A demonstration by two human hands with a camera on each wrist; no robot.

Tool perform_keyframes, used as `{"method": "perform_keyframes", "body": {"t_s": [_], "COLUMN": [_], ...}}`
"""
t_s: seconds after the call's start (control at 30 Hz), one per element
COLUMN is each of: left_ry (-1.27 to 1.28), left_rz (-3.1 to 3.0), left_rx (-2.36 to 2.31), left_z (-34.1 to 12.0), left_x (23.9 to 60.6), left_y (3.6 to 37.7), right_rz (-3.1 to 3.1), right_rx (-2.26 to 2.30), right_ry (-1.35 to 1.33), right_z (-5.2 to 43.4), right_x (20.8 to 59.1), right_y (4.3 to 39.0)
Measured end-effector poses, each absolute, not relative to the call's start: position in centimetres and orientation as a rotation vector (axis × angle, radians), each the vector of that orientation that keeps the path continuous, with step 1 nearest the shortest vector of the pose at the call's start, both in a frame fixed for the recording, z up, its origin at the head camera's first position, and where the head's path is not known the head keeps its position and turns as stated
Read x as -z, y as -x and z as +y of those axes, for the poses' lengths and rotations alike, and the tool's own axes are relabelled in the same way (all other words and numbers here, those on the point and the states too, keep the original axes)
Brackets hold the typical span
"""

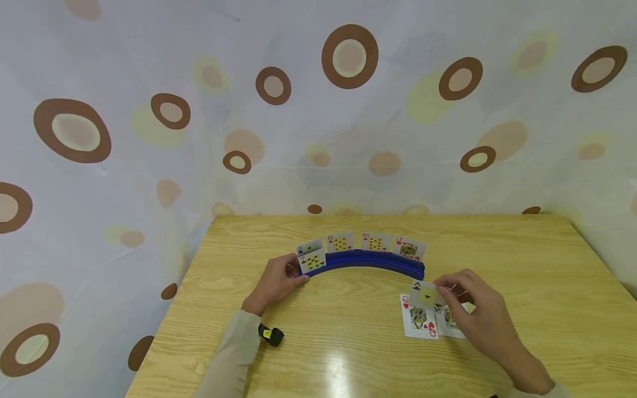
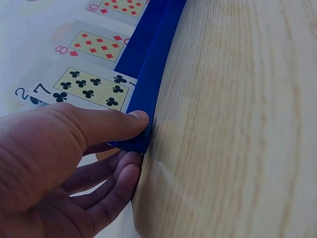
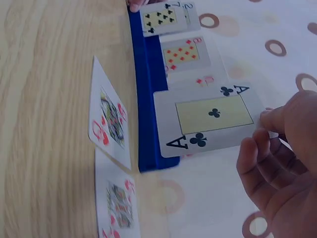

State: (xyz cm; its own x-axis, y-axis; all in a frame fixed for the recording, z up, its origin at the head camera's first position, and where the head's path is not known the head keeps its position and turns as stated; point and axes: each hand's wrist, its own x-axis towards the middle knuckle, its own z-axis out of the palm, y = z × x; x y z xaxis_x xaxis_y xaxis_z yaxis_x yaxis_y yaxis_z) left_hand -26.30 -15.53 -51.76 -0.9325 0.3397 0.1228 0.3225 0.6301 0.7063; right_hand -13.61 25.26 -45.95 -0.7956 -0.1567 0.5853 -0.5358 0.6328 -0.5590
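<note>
My left hand (image 1: 277, 280) grips the left end of a curved blue card holder (image 1: 368, 258), thumb on its front face and fingers behind. At that end the seven of clubs (image 1: 312, 261) stands in front of a black two (image 1: 309, 246). Farther right in the holder stand the eight of diamonds (image 1: 340, 243), ten of diamonds (image 1: 375, 242) and a red jack (image 1: 409, 249). Between thumb and fingertips, my right hand (image 1: 478, 309) pinches the ace of clubs (image 3: 214, 118) by one edge, near the holder's right end. Beneath it lies the queen of hearts (image 1: 420, 323).
Beside the queen lies another red face card (image 1: 449, 319), partly hidden by the right hand. A small black object (image 1: 271, 335) with a yellow patch is beside the left cuff. Patterned sheeting (image 1: 388, 110) rises behind the wooden table (image 1: 527, 249).
</note>
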Motion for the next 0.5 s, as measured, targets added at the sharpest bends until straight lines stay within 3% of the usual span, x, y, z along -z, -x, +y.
{"method": "perform_keyframes", "body": {"t_s": [0.5], "left_ry": [-0.581], "left_rz": [2.831], "left_rx": [-1.200], "left_z": [-15.5], "left_x": [51.7], "left_y": [26.2], "right_rz": [-2.581], "right_rx": [-1.064], "right_ry": [-0.393], "right_z": [31.4], "right_x": [45.8], "right_y": [12.9]}}
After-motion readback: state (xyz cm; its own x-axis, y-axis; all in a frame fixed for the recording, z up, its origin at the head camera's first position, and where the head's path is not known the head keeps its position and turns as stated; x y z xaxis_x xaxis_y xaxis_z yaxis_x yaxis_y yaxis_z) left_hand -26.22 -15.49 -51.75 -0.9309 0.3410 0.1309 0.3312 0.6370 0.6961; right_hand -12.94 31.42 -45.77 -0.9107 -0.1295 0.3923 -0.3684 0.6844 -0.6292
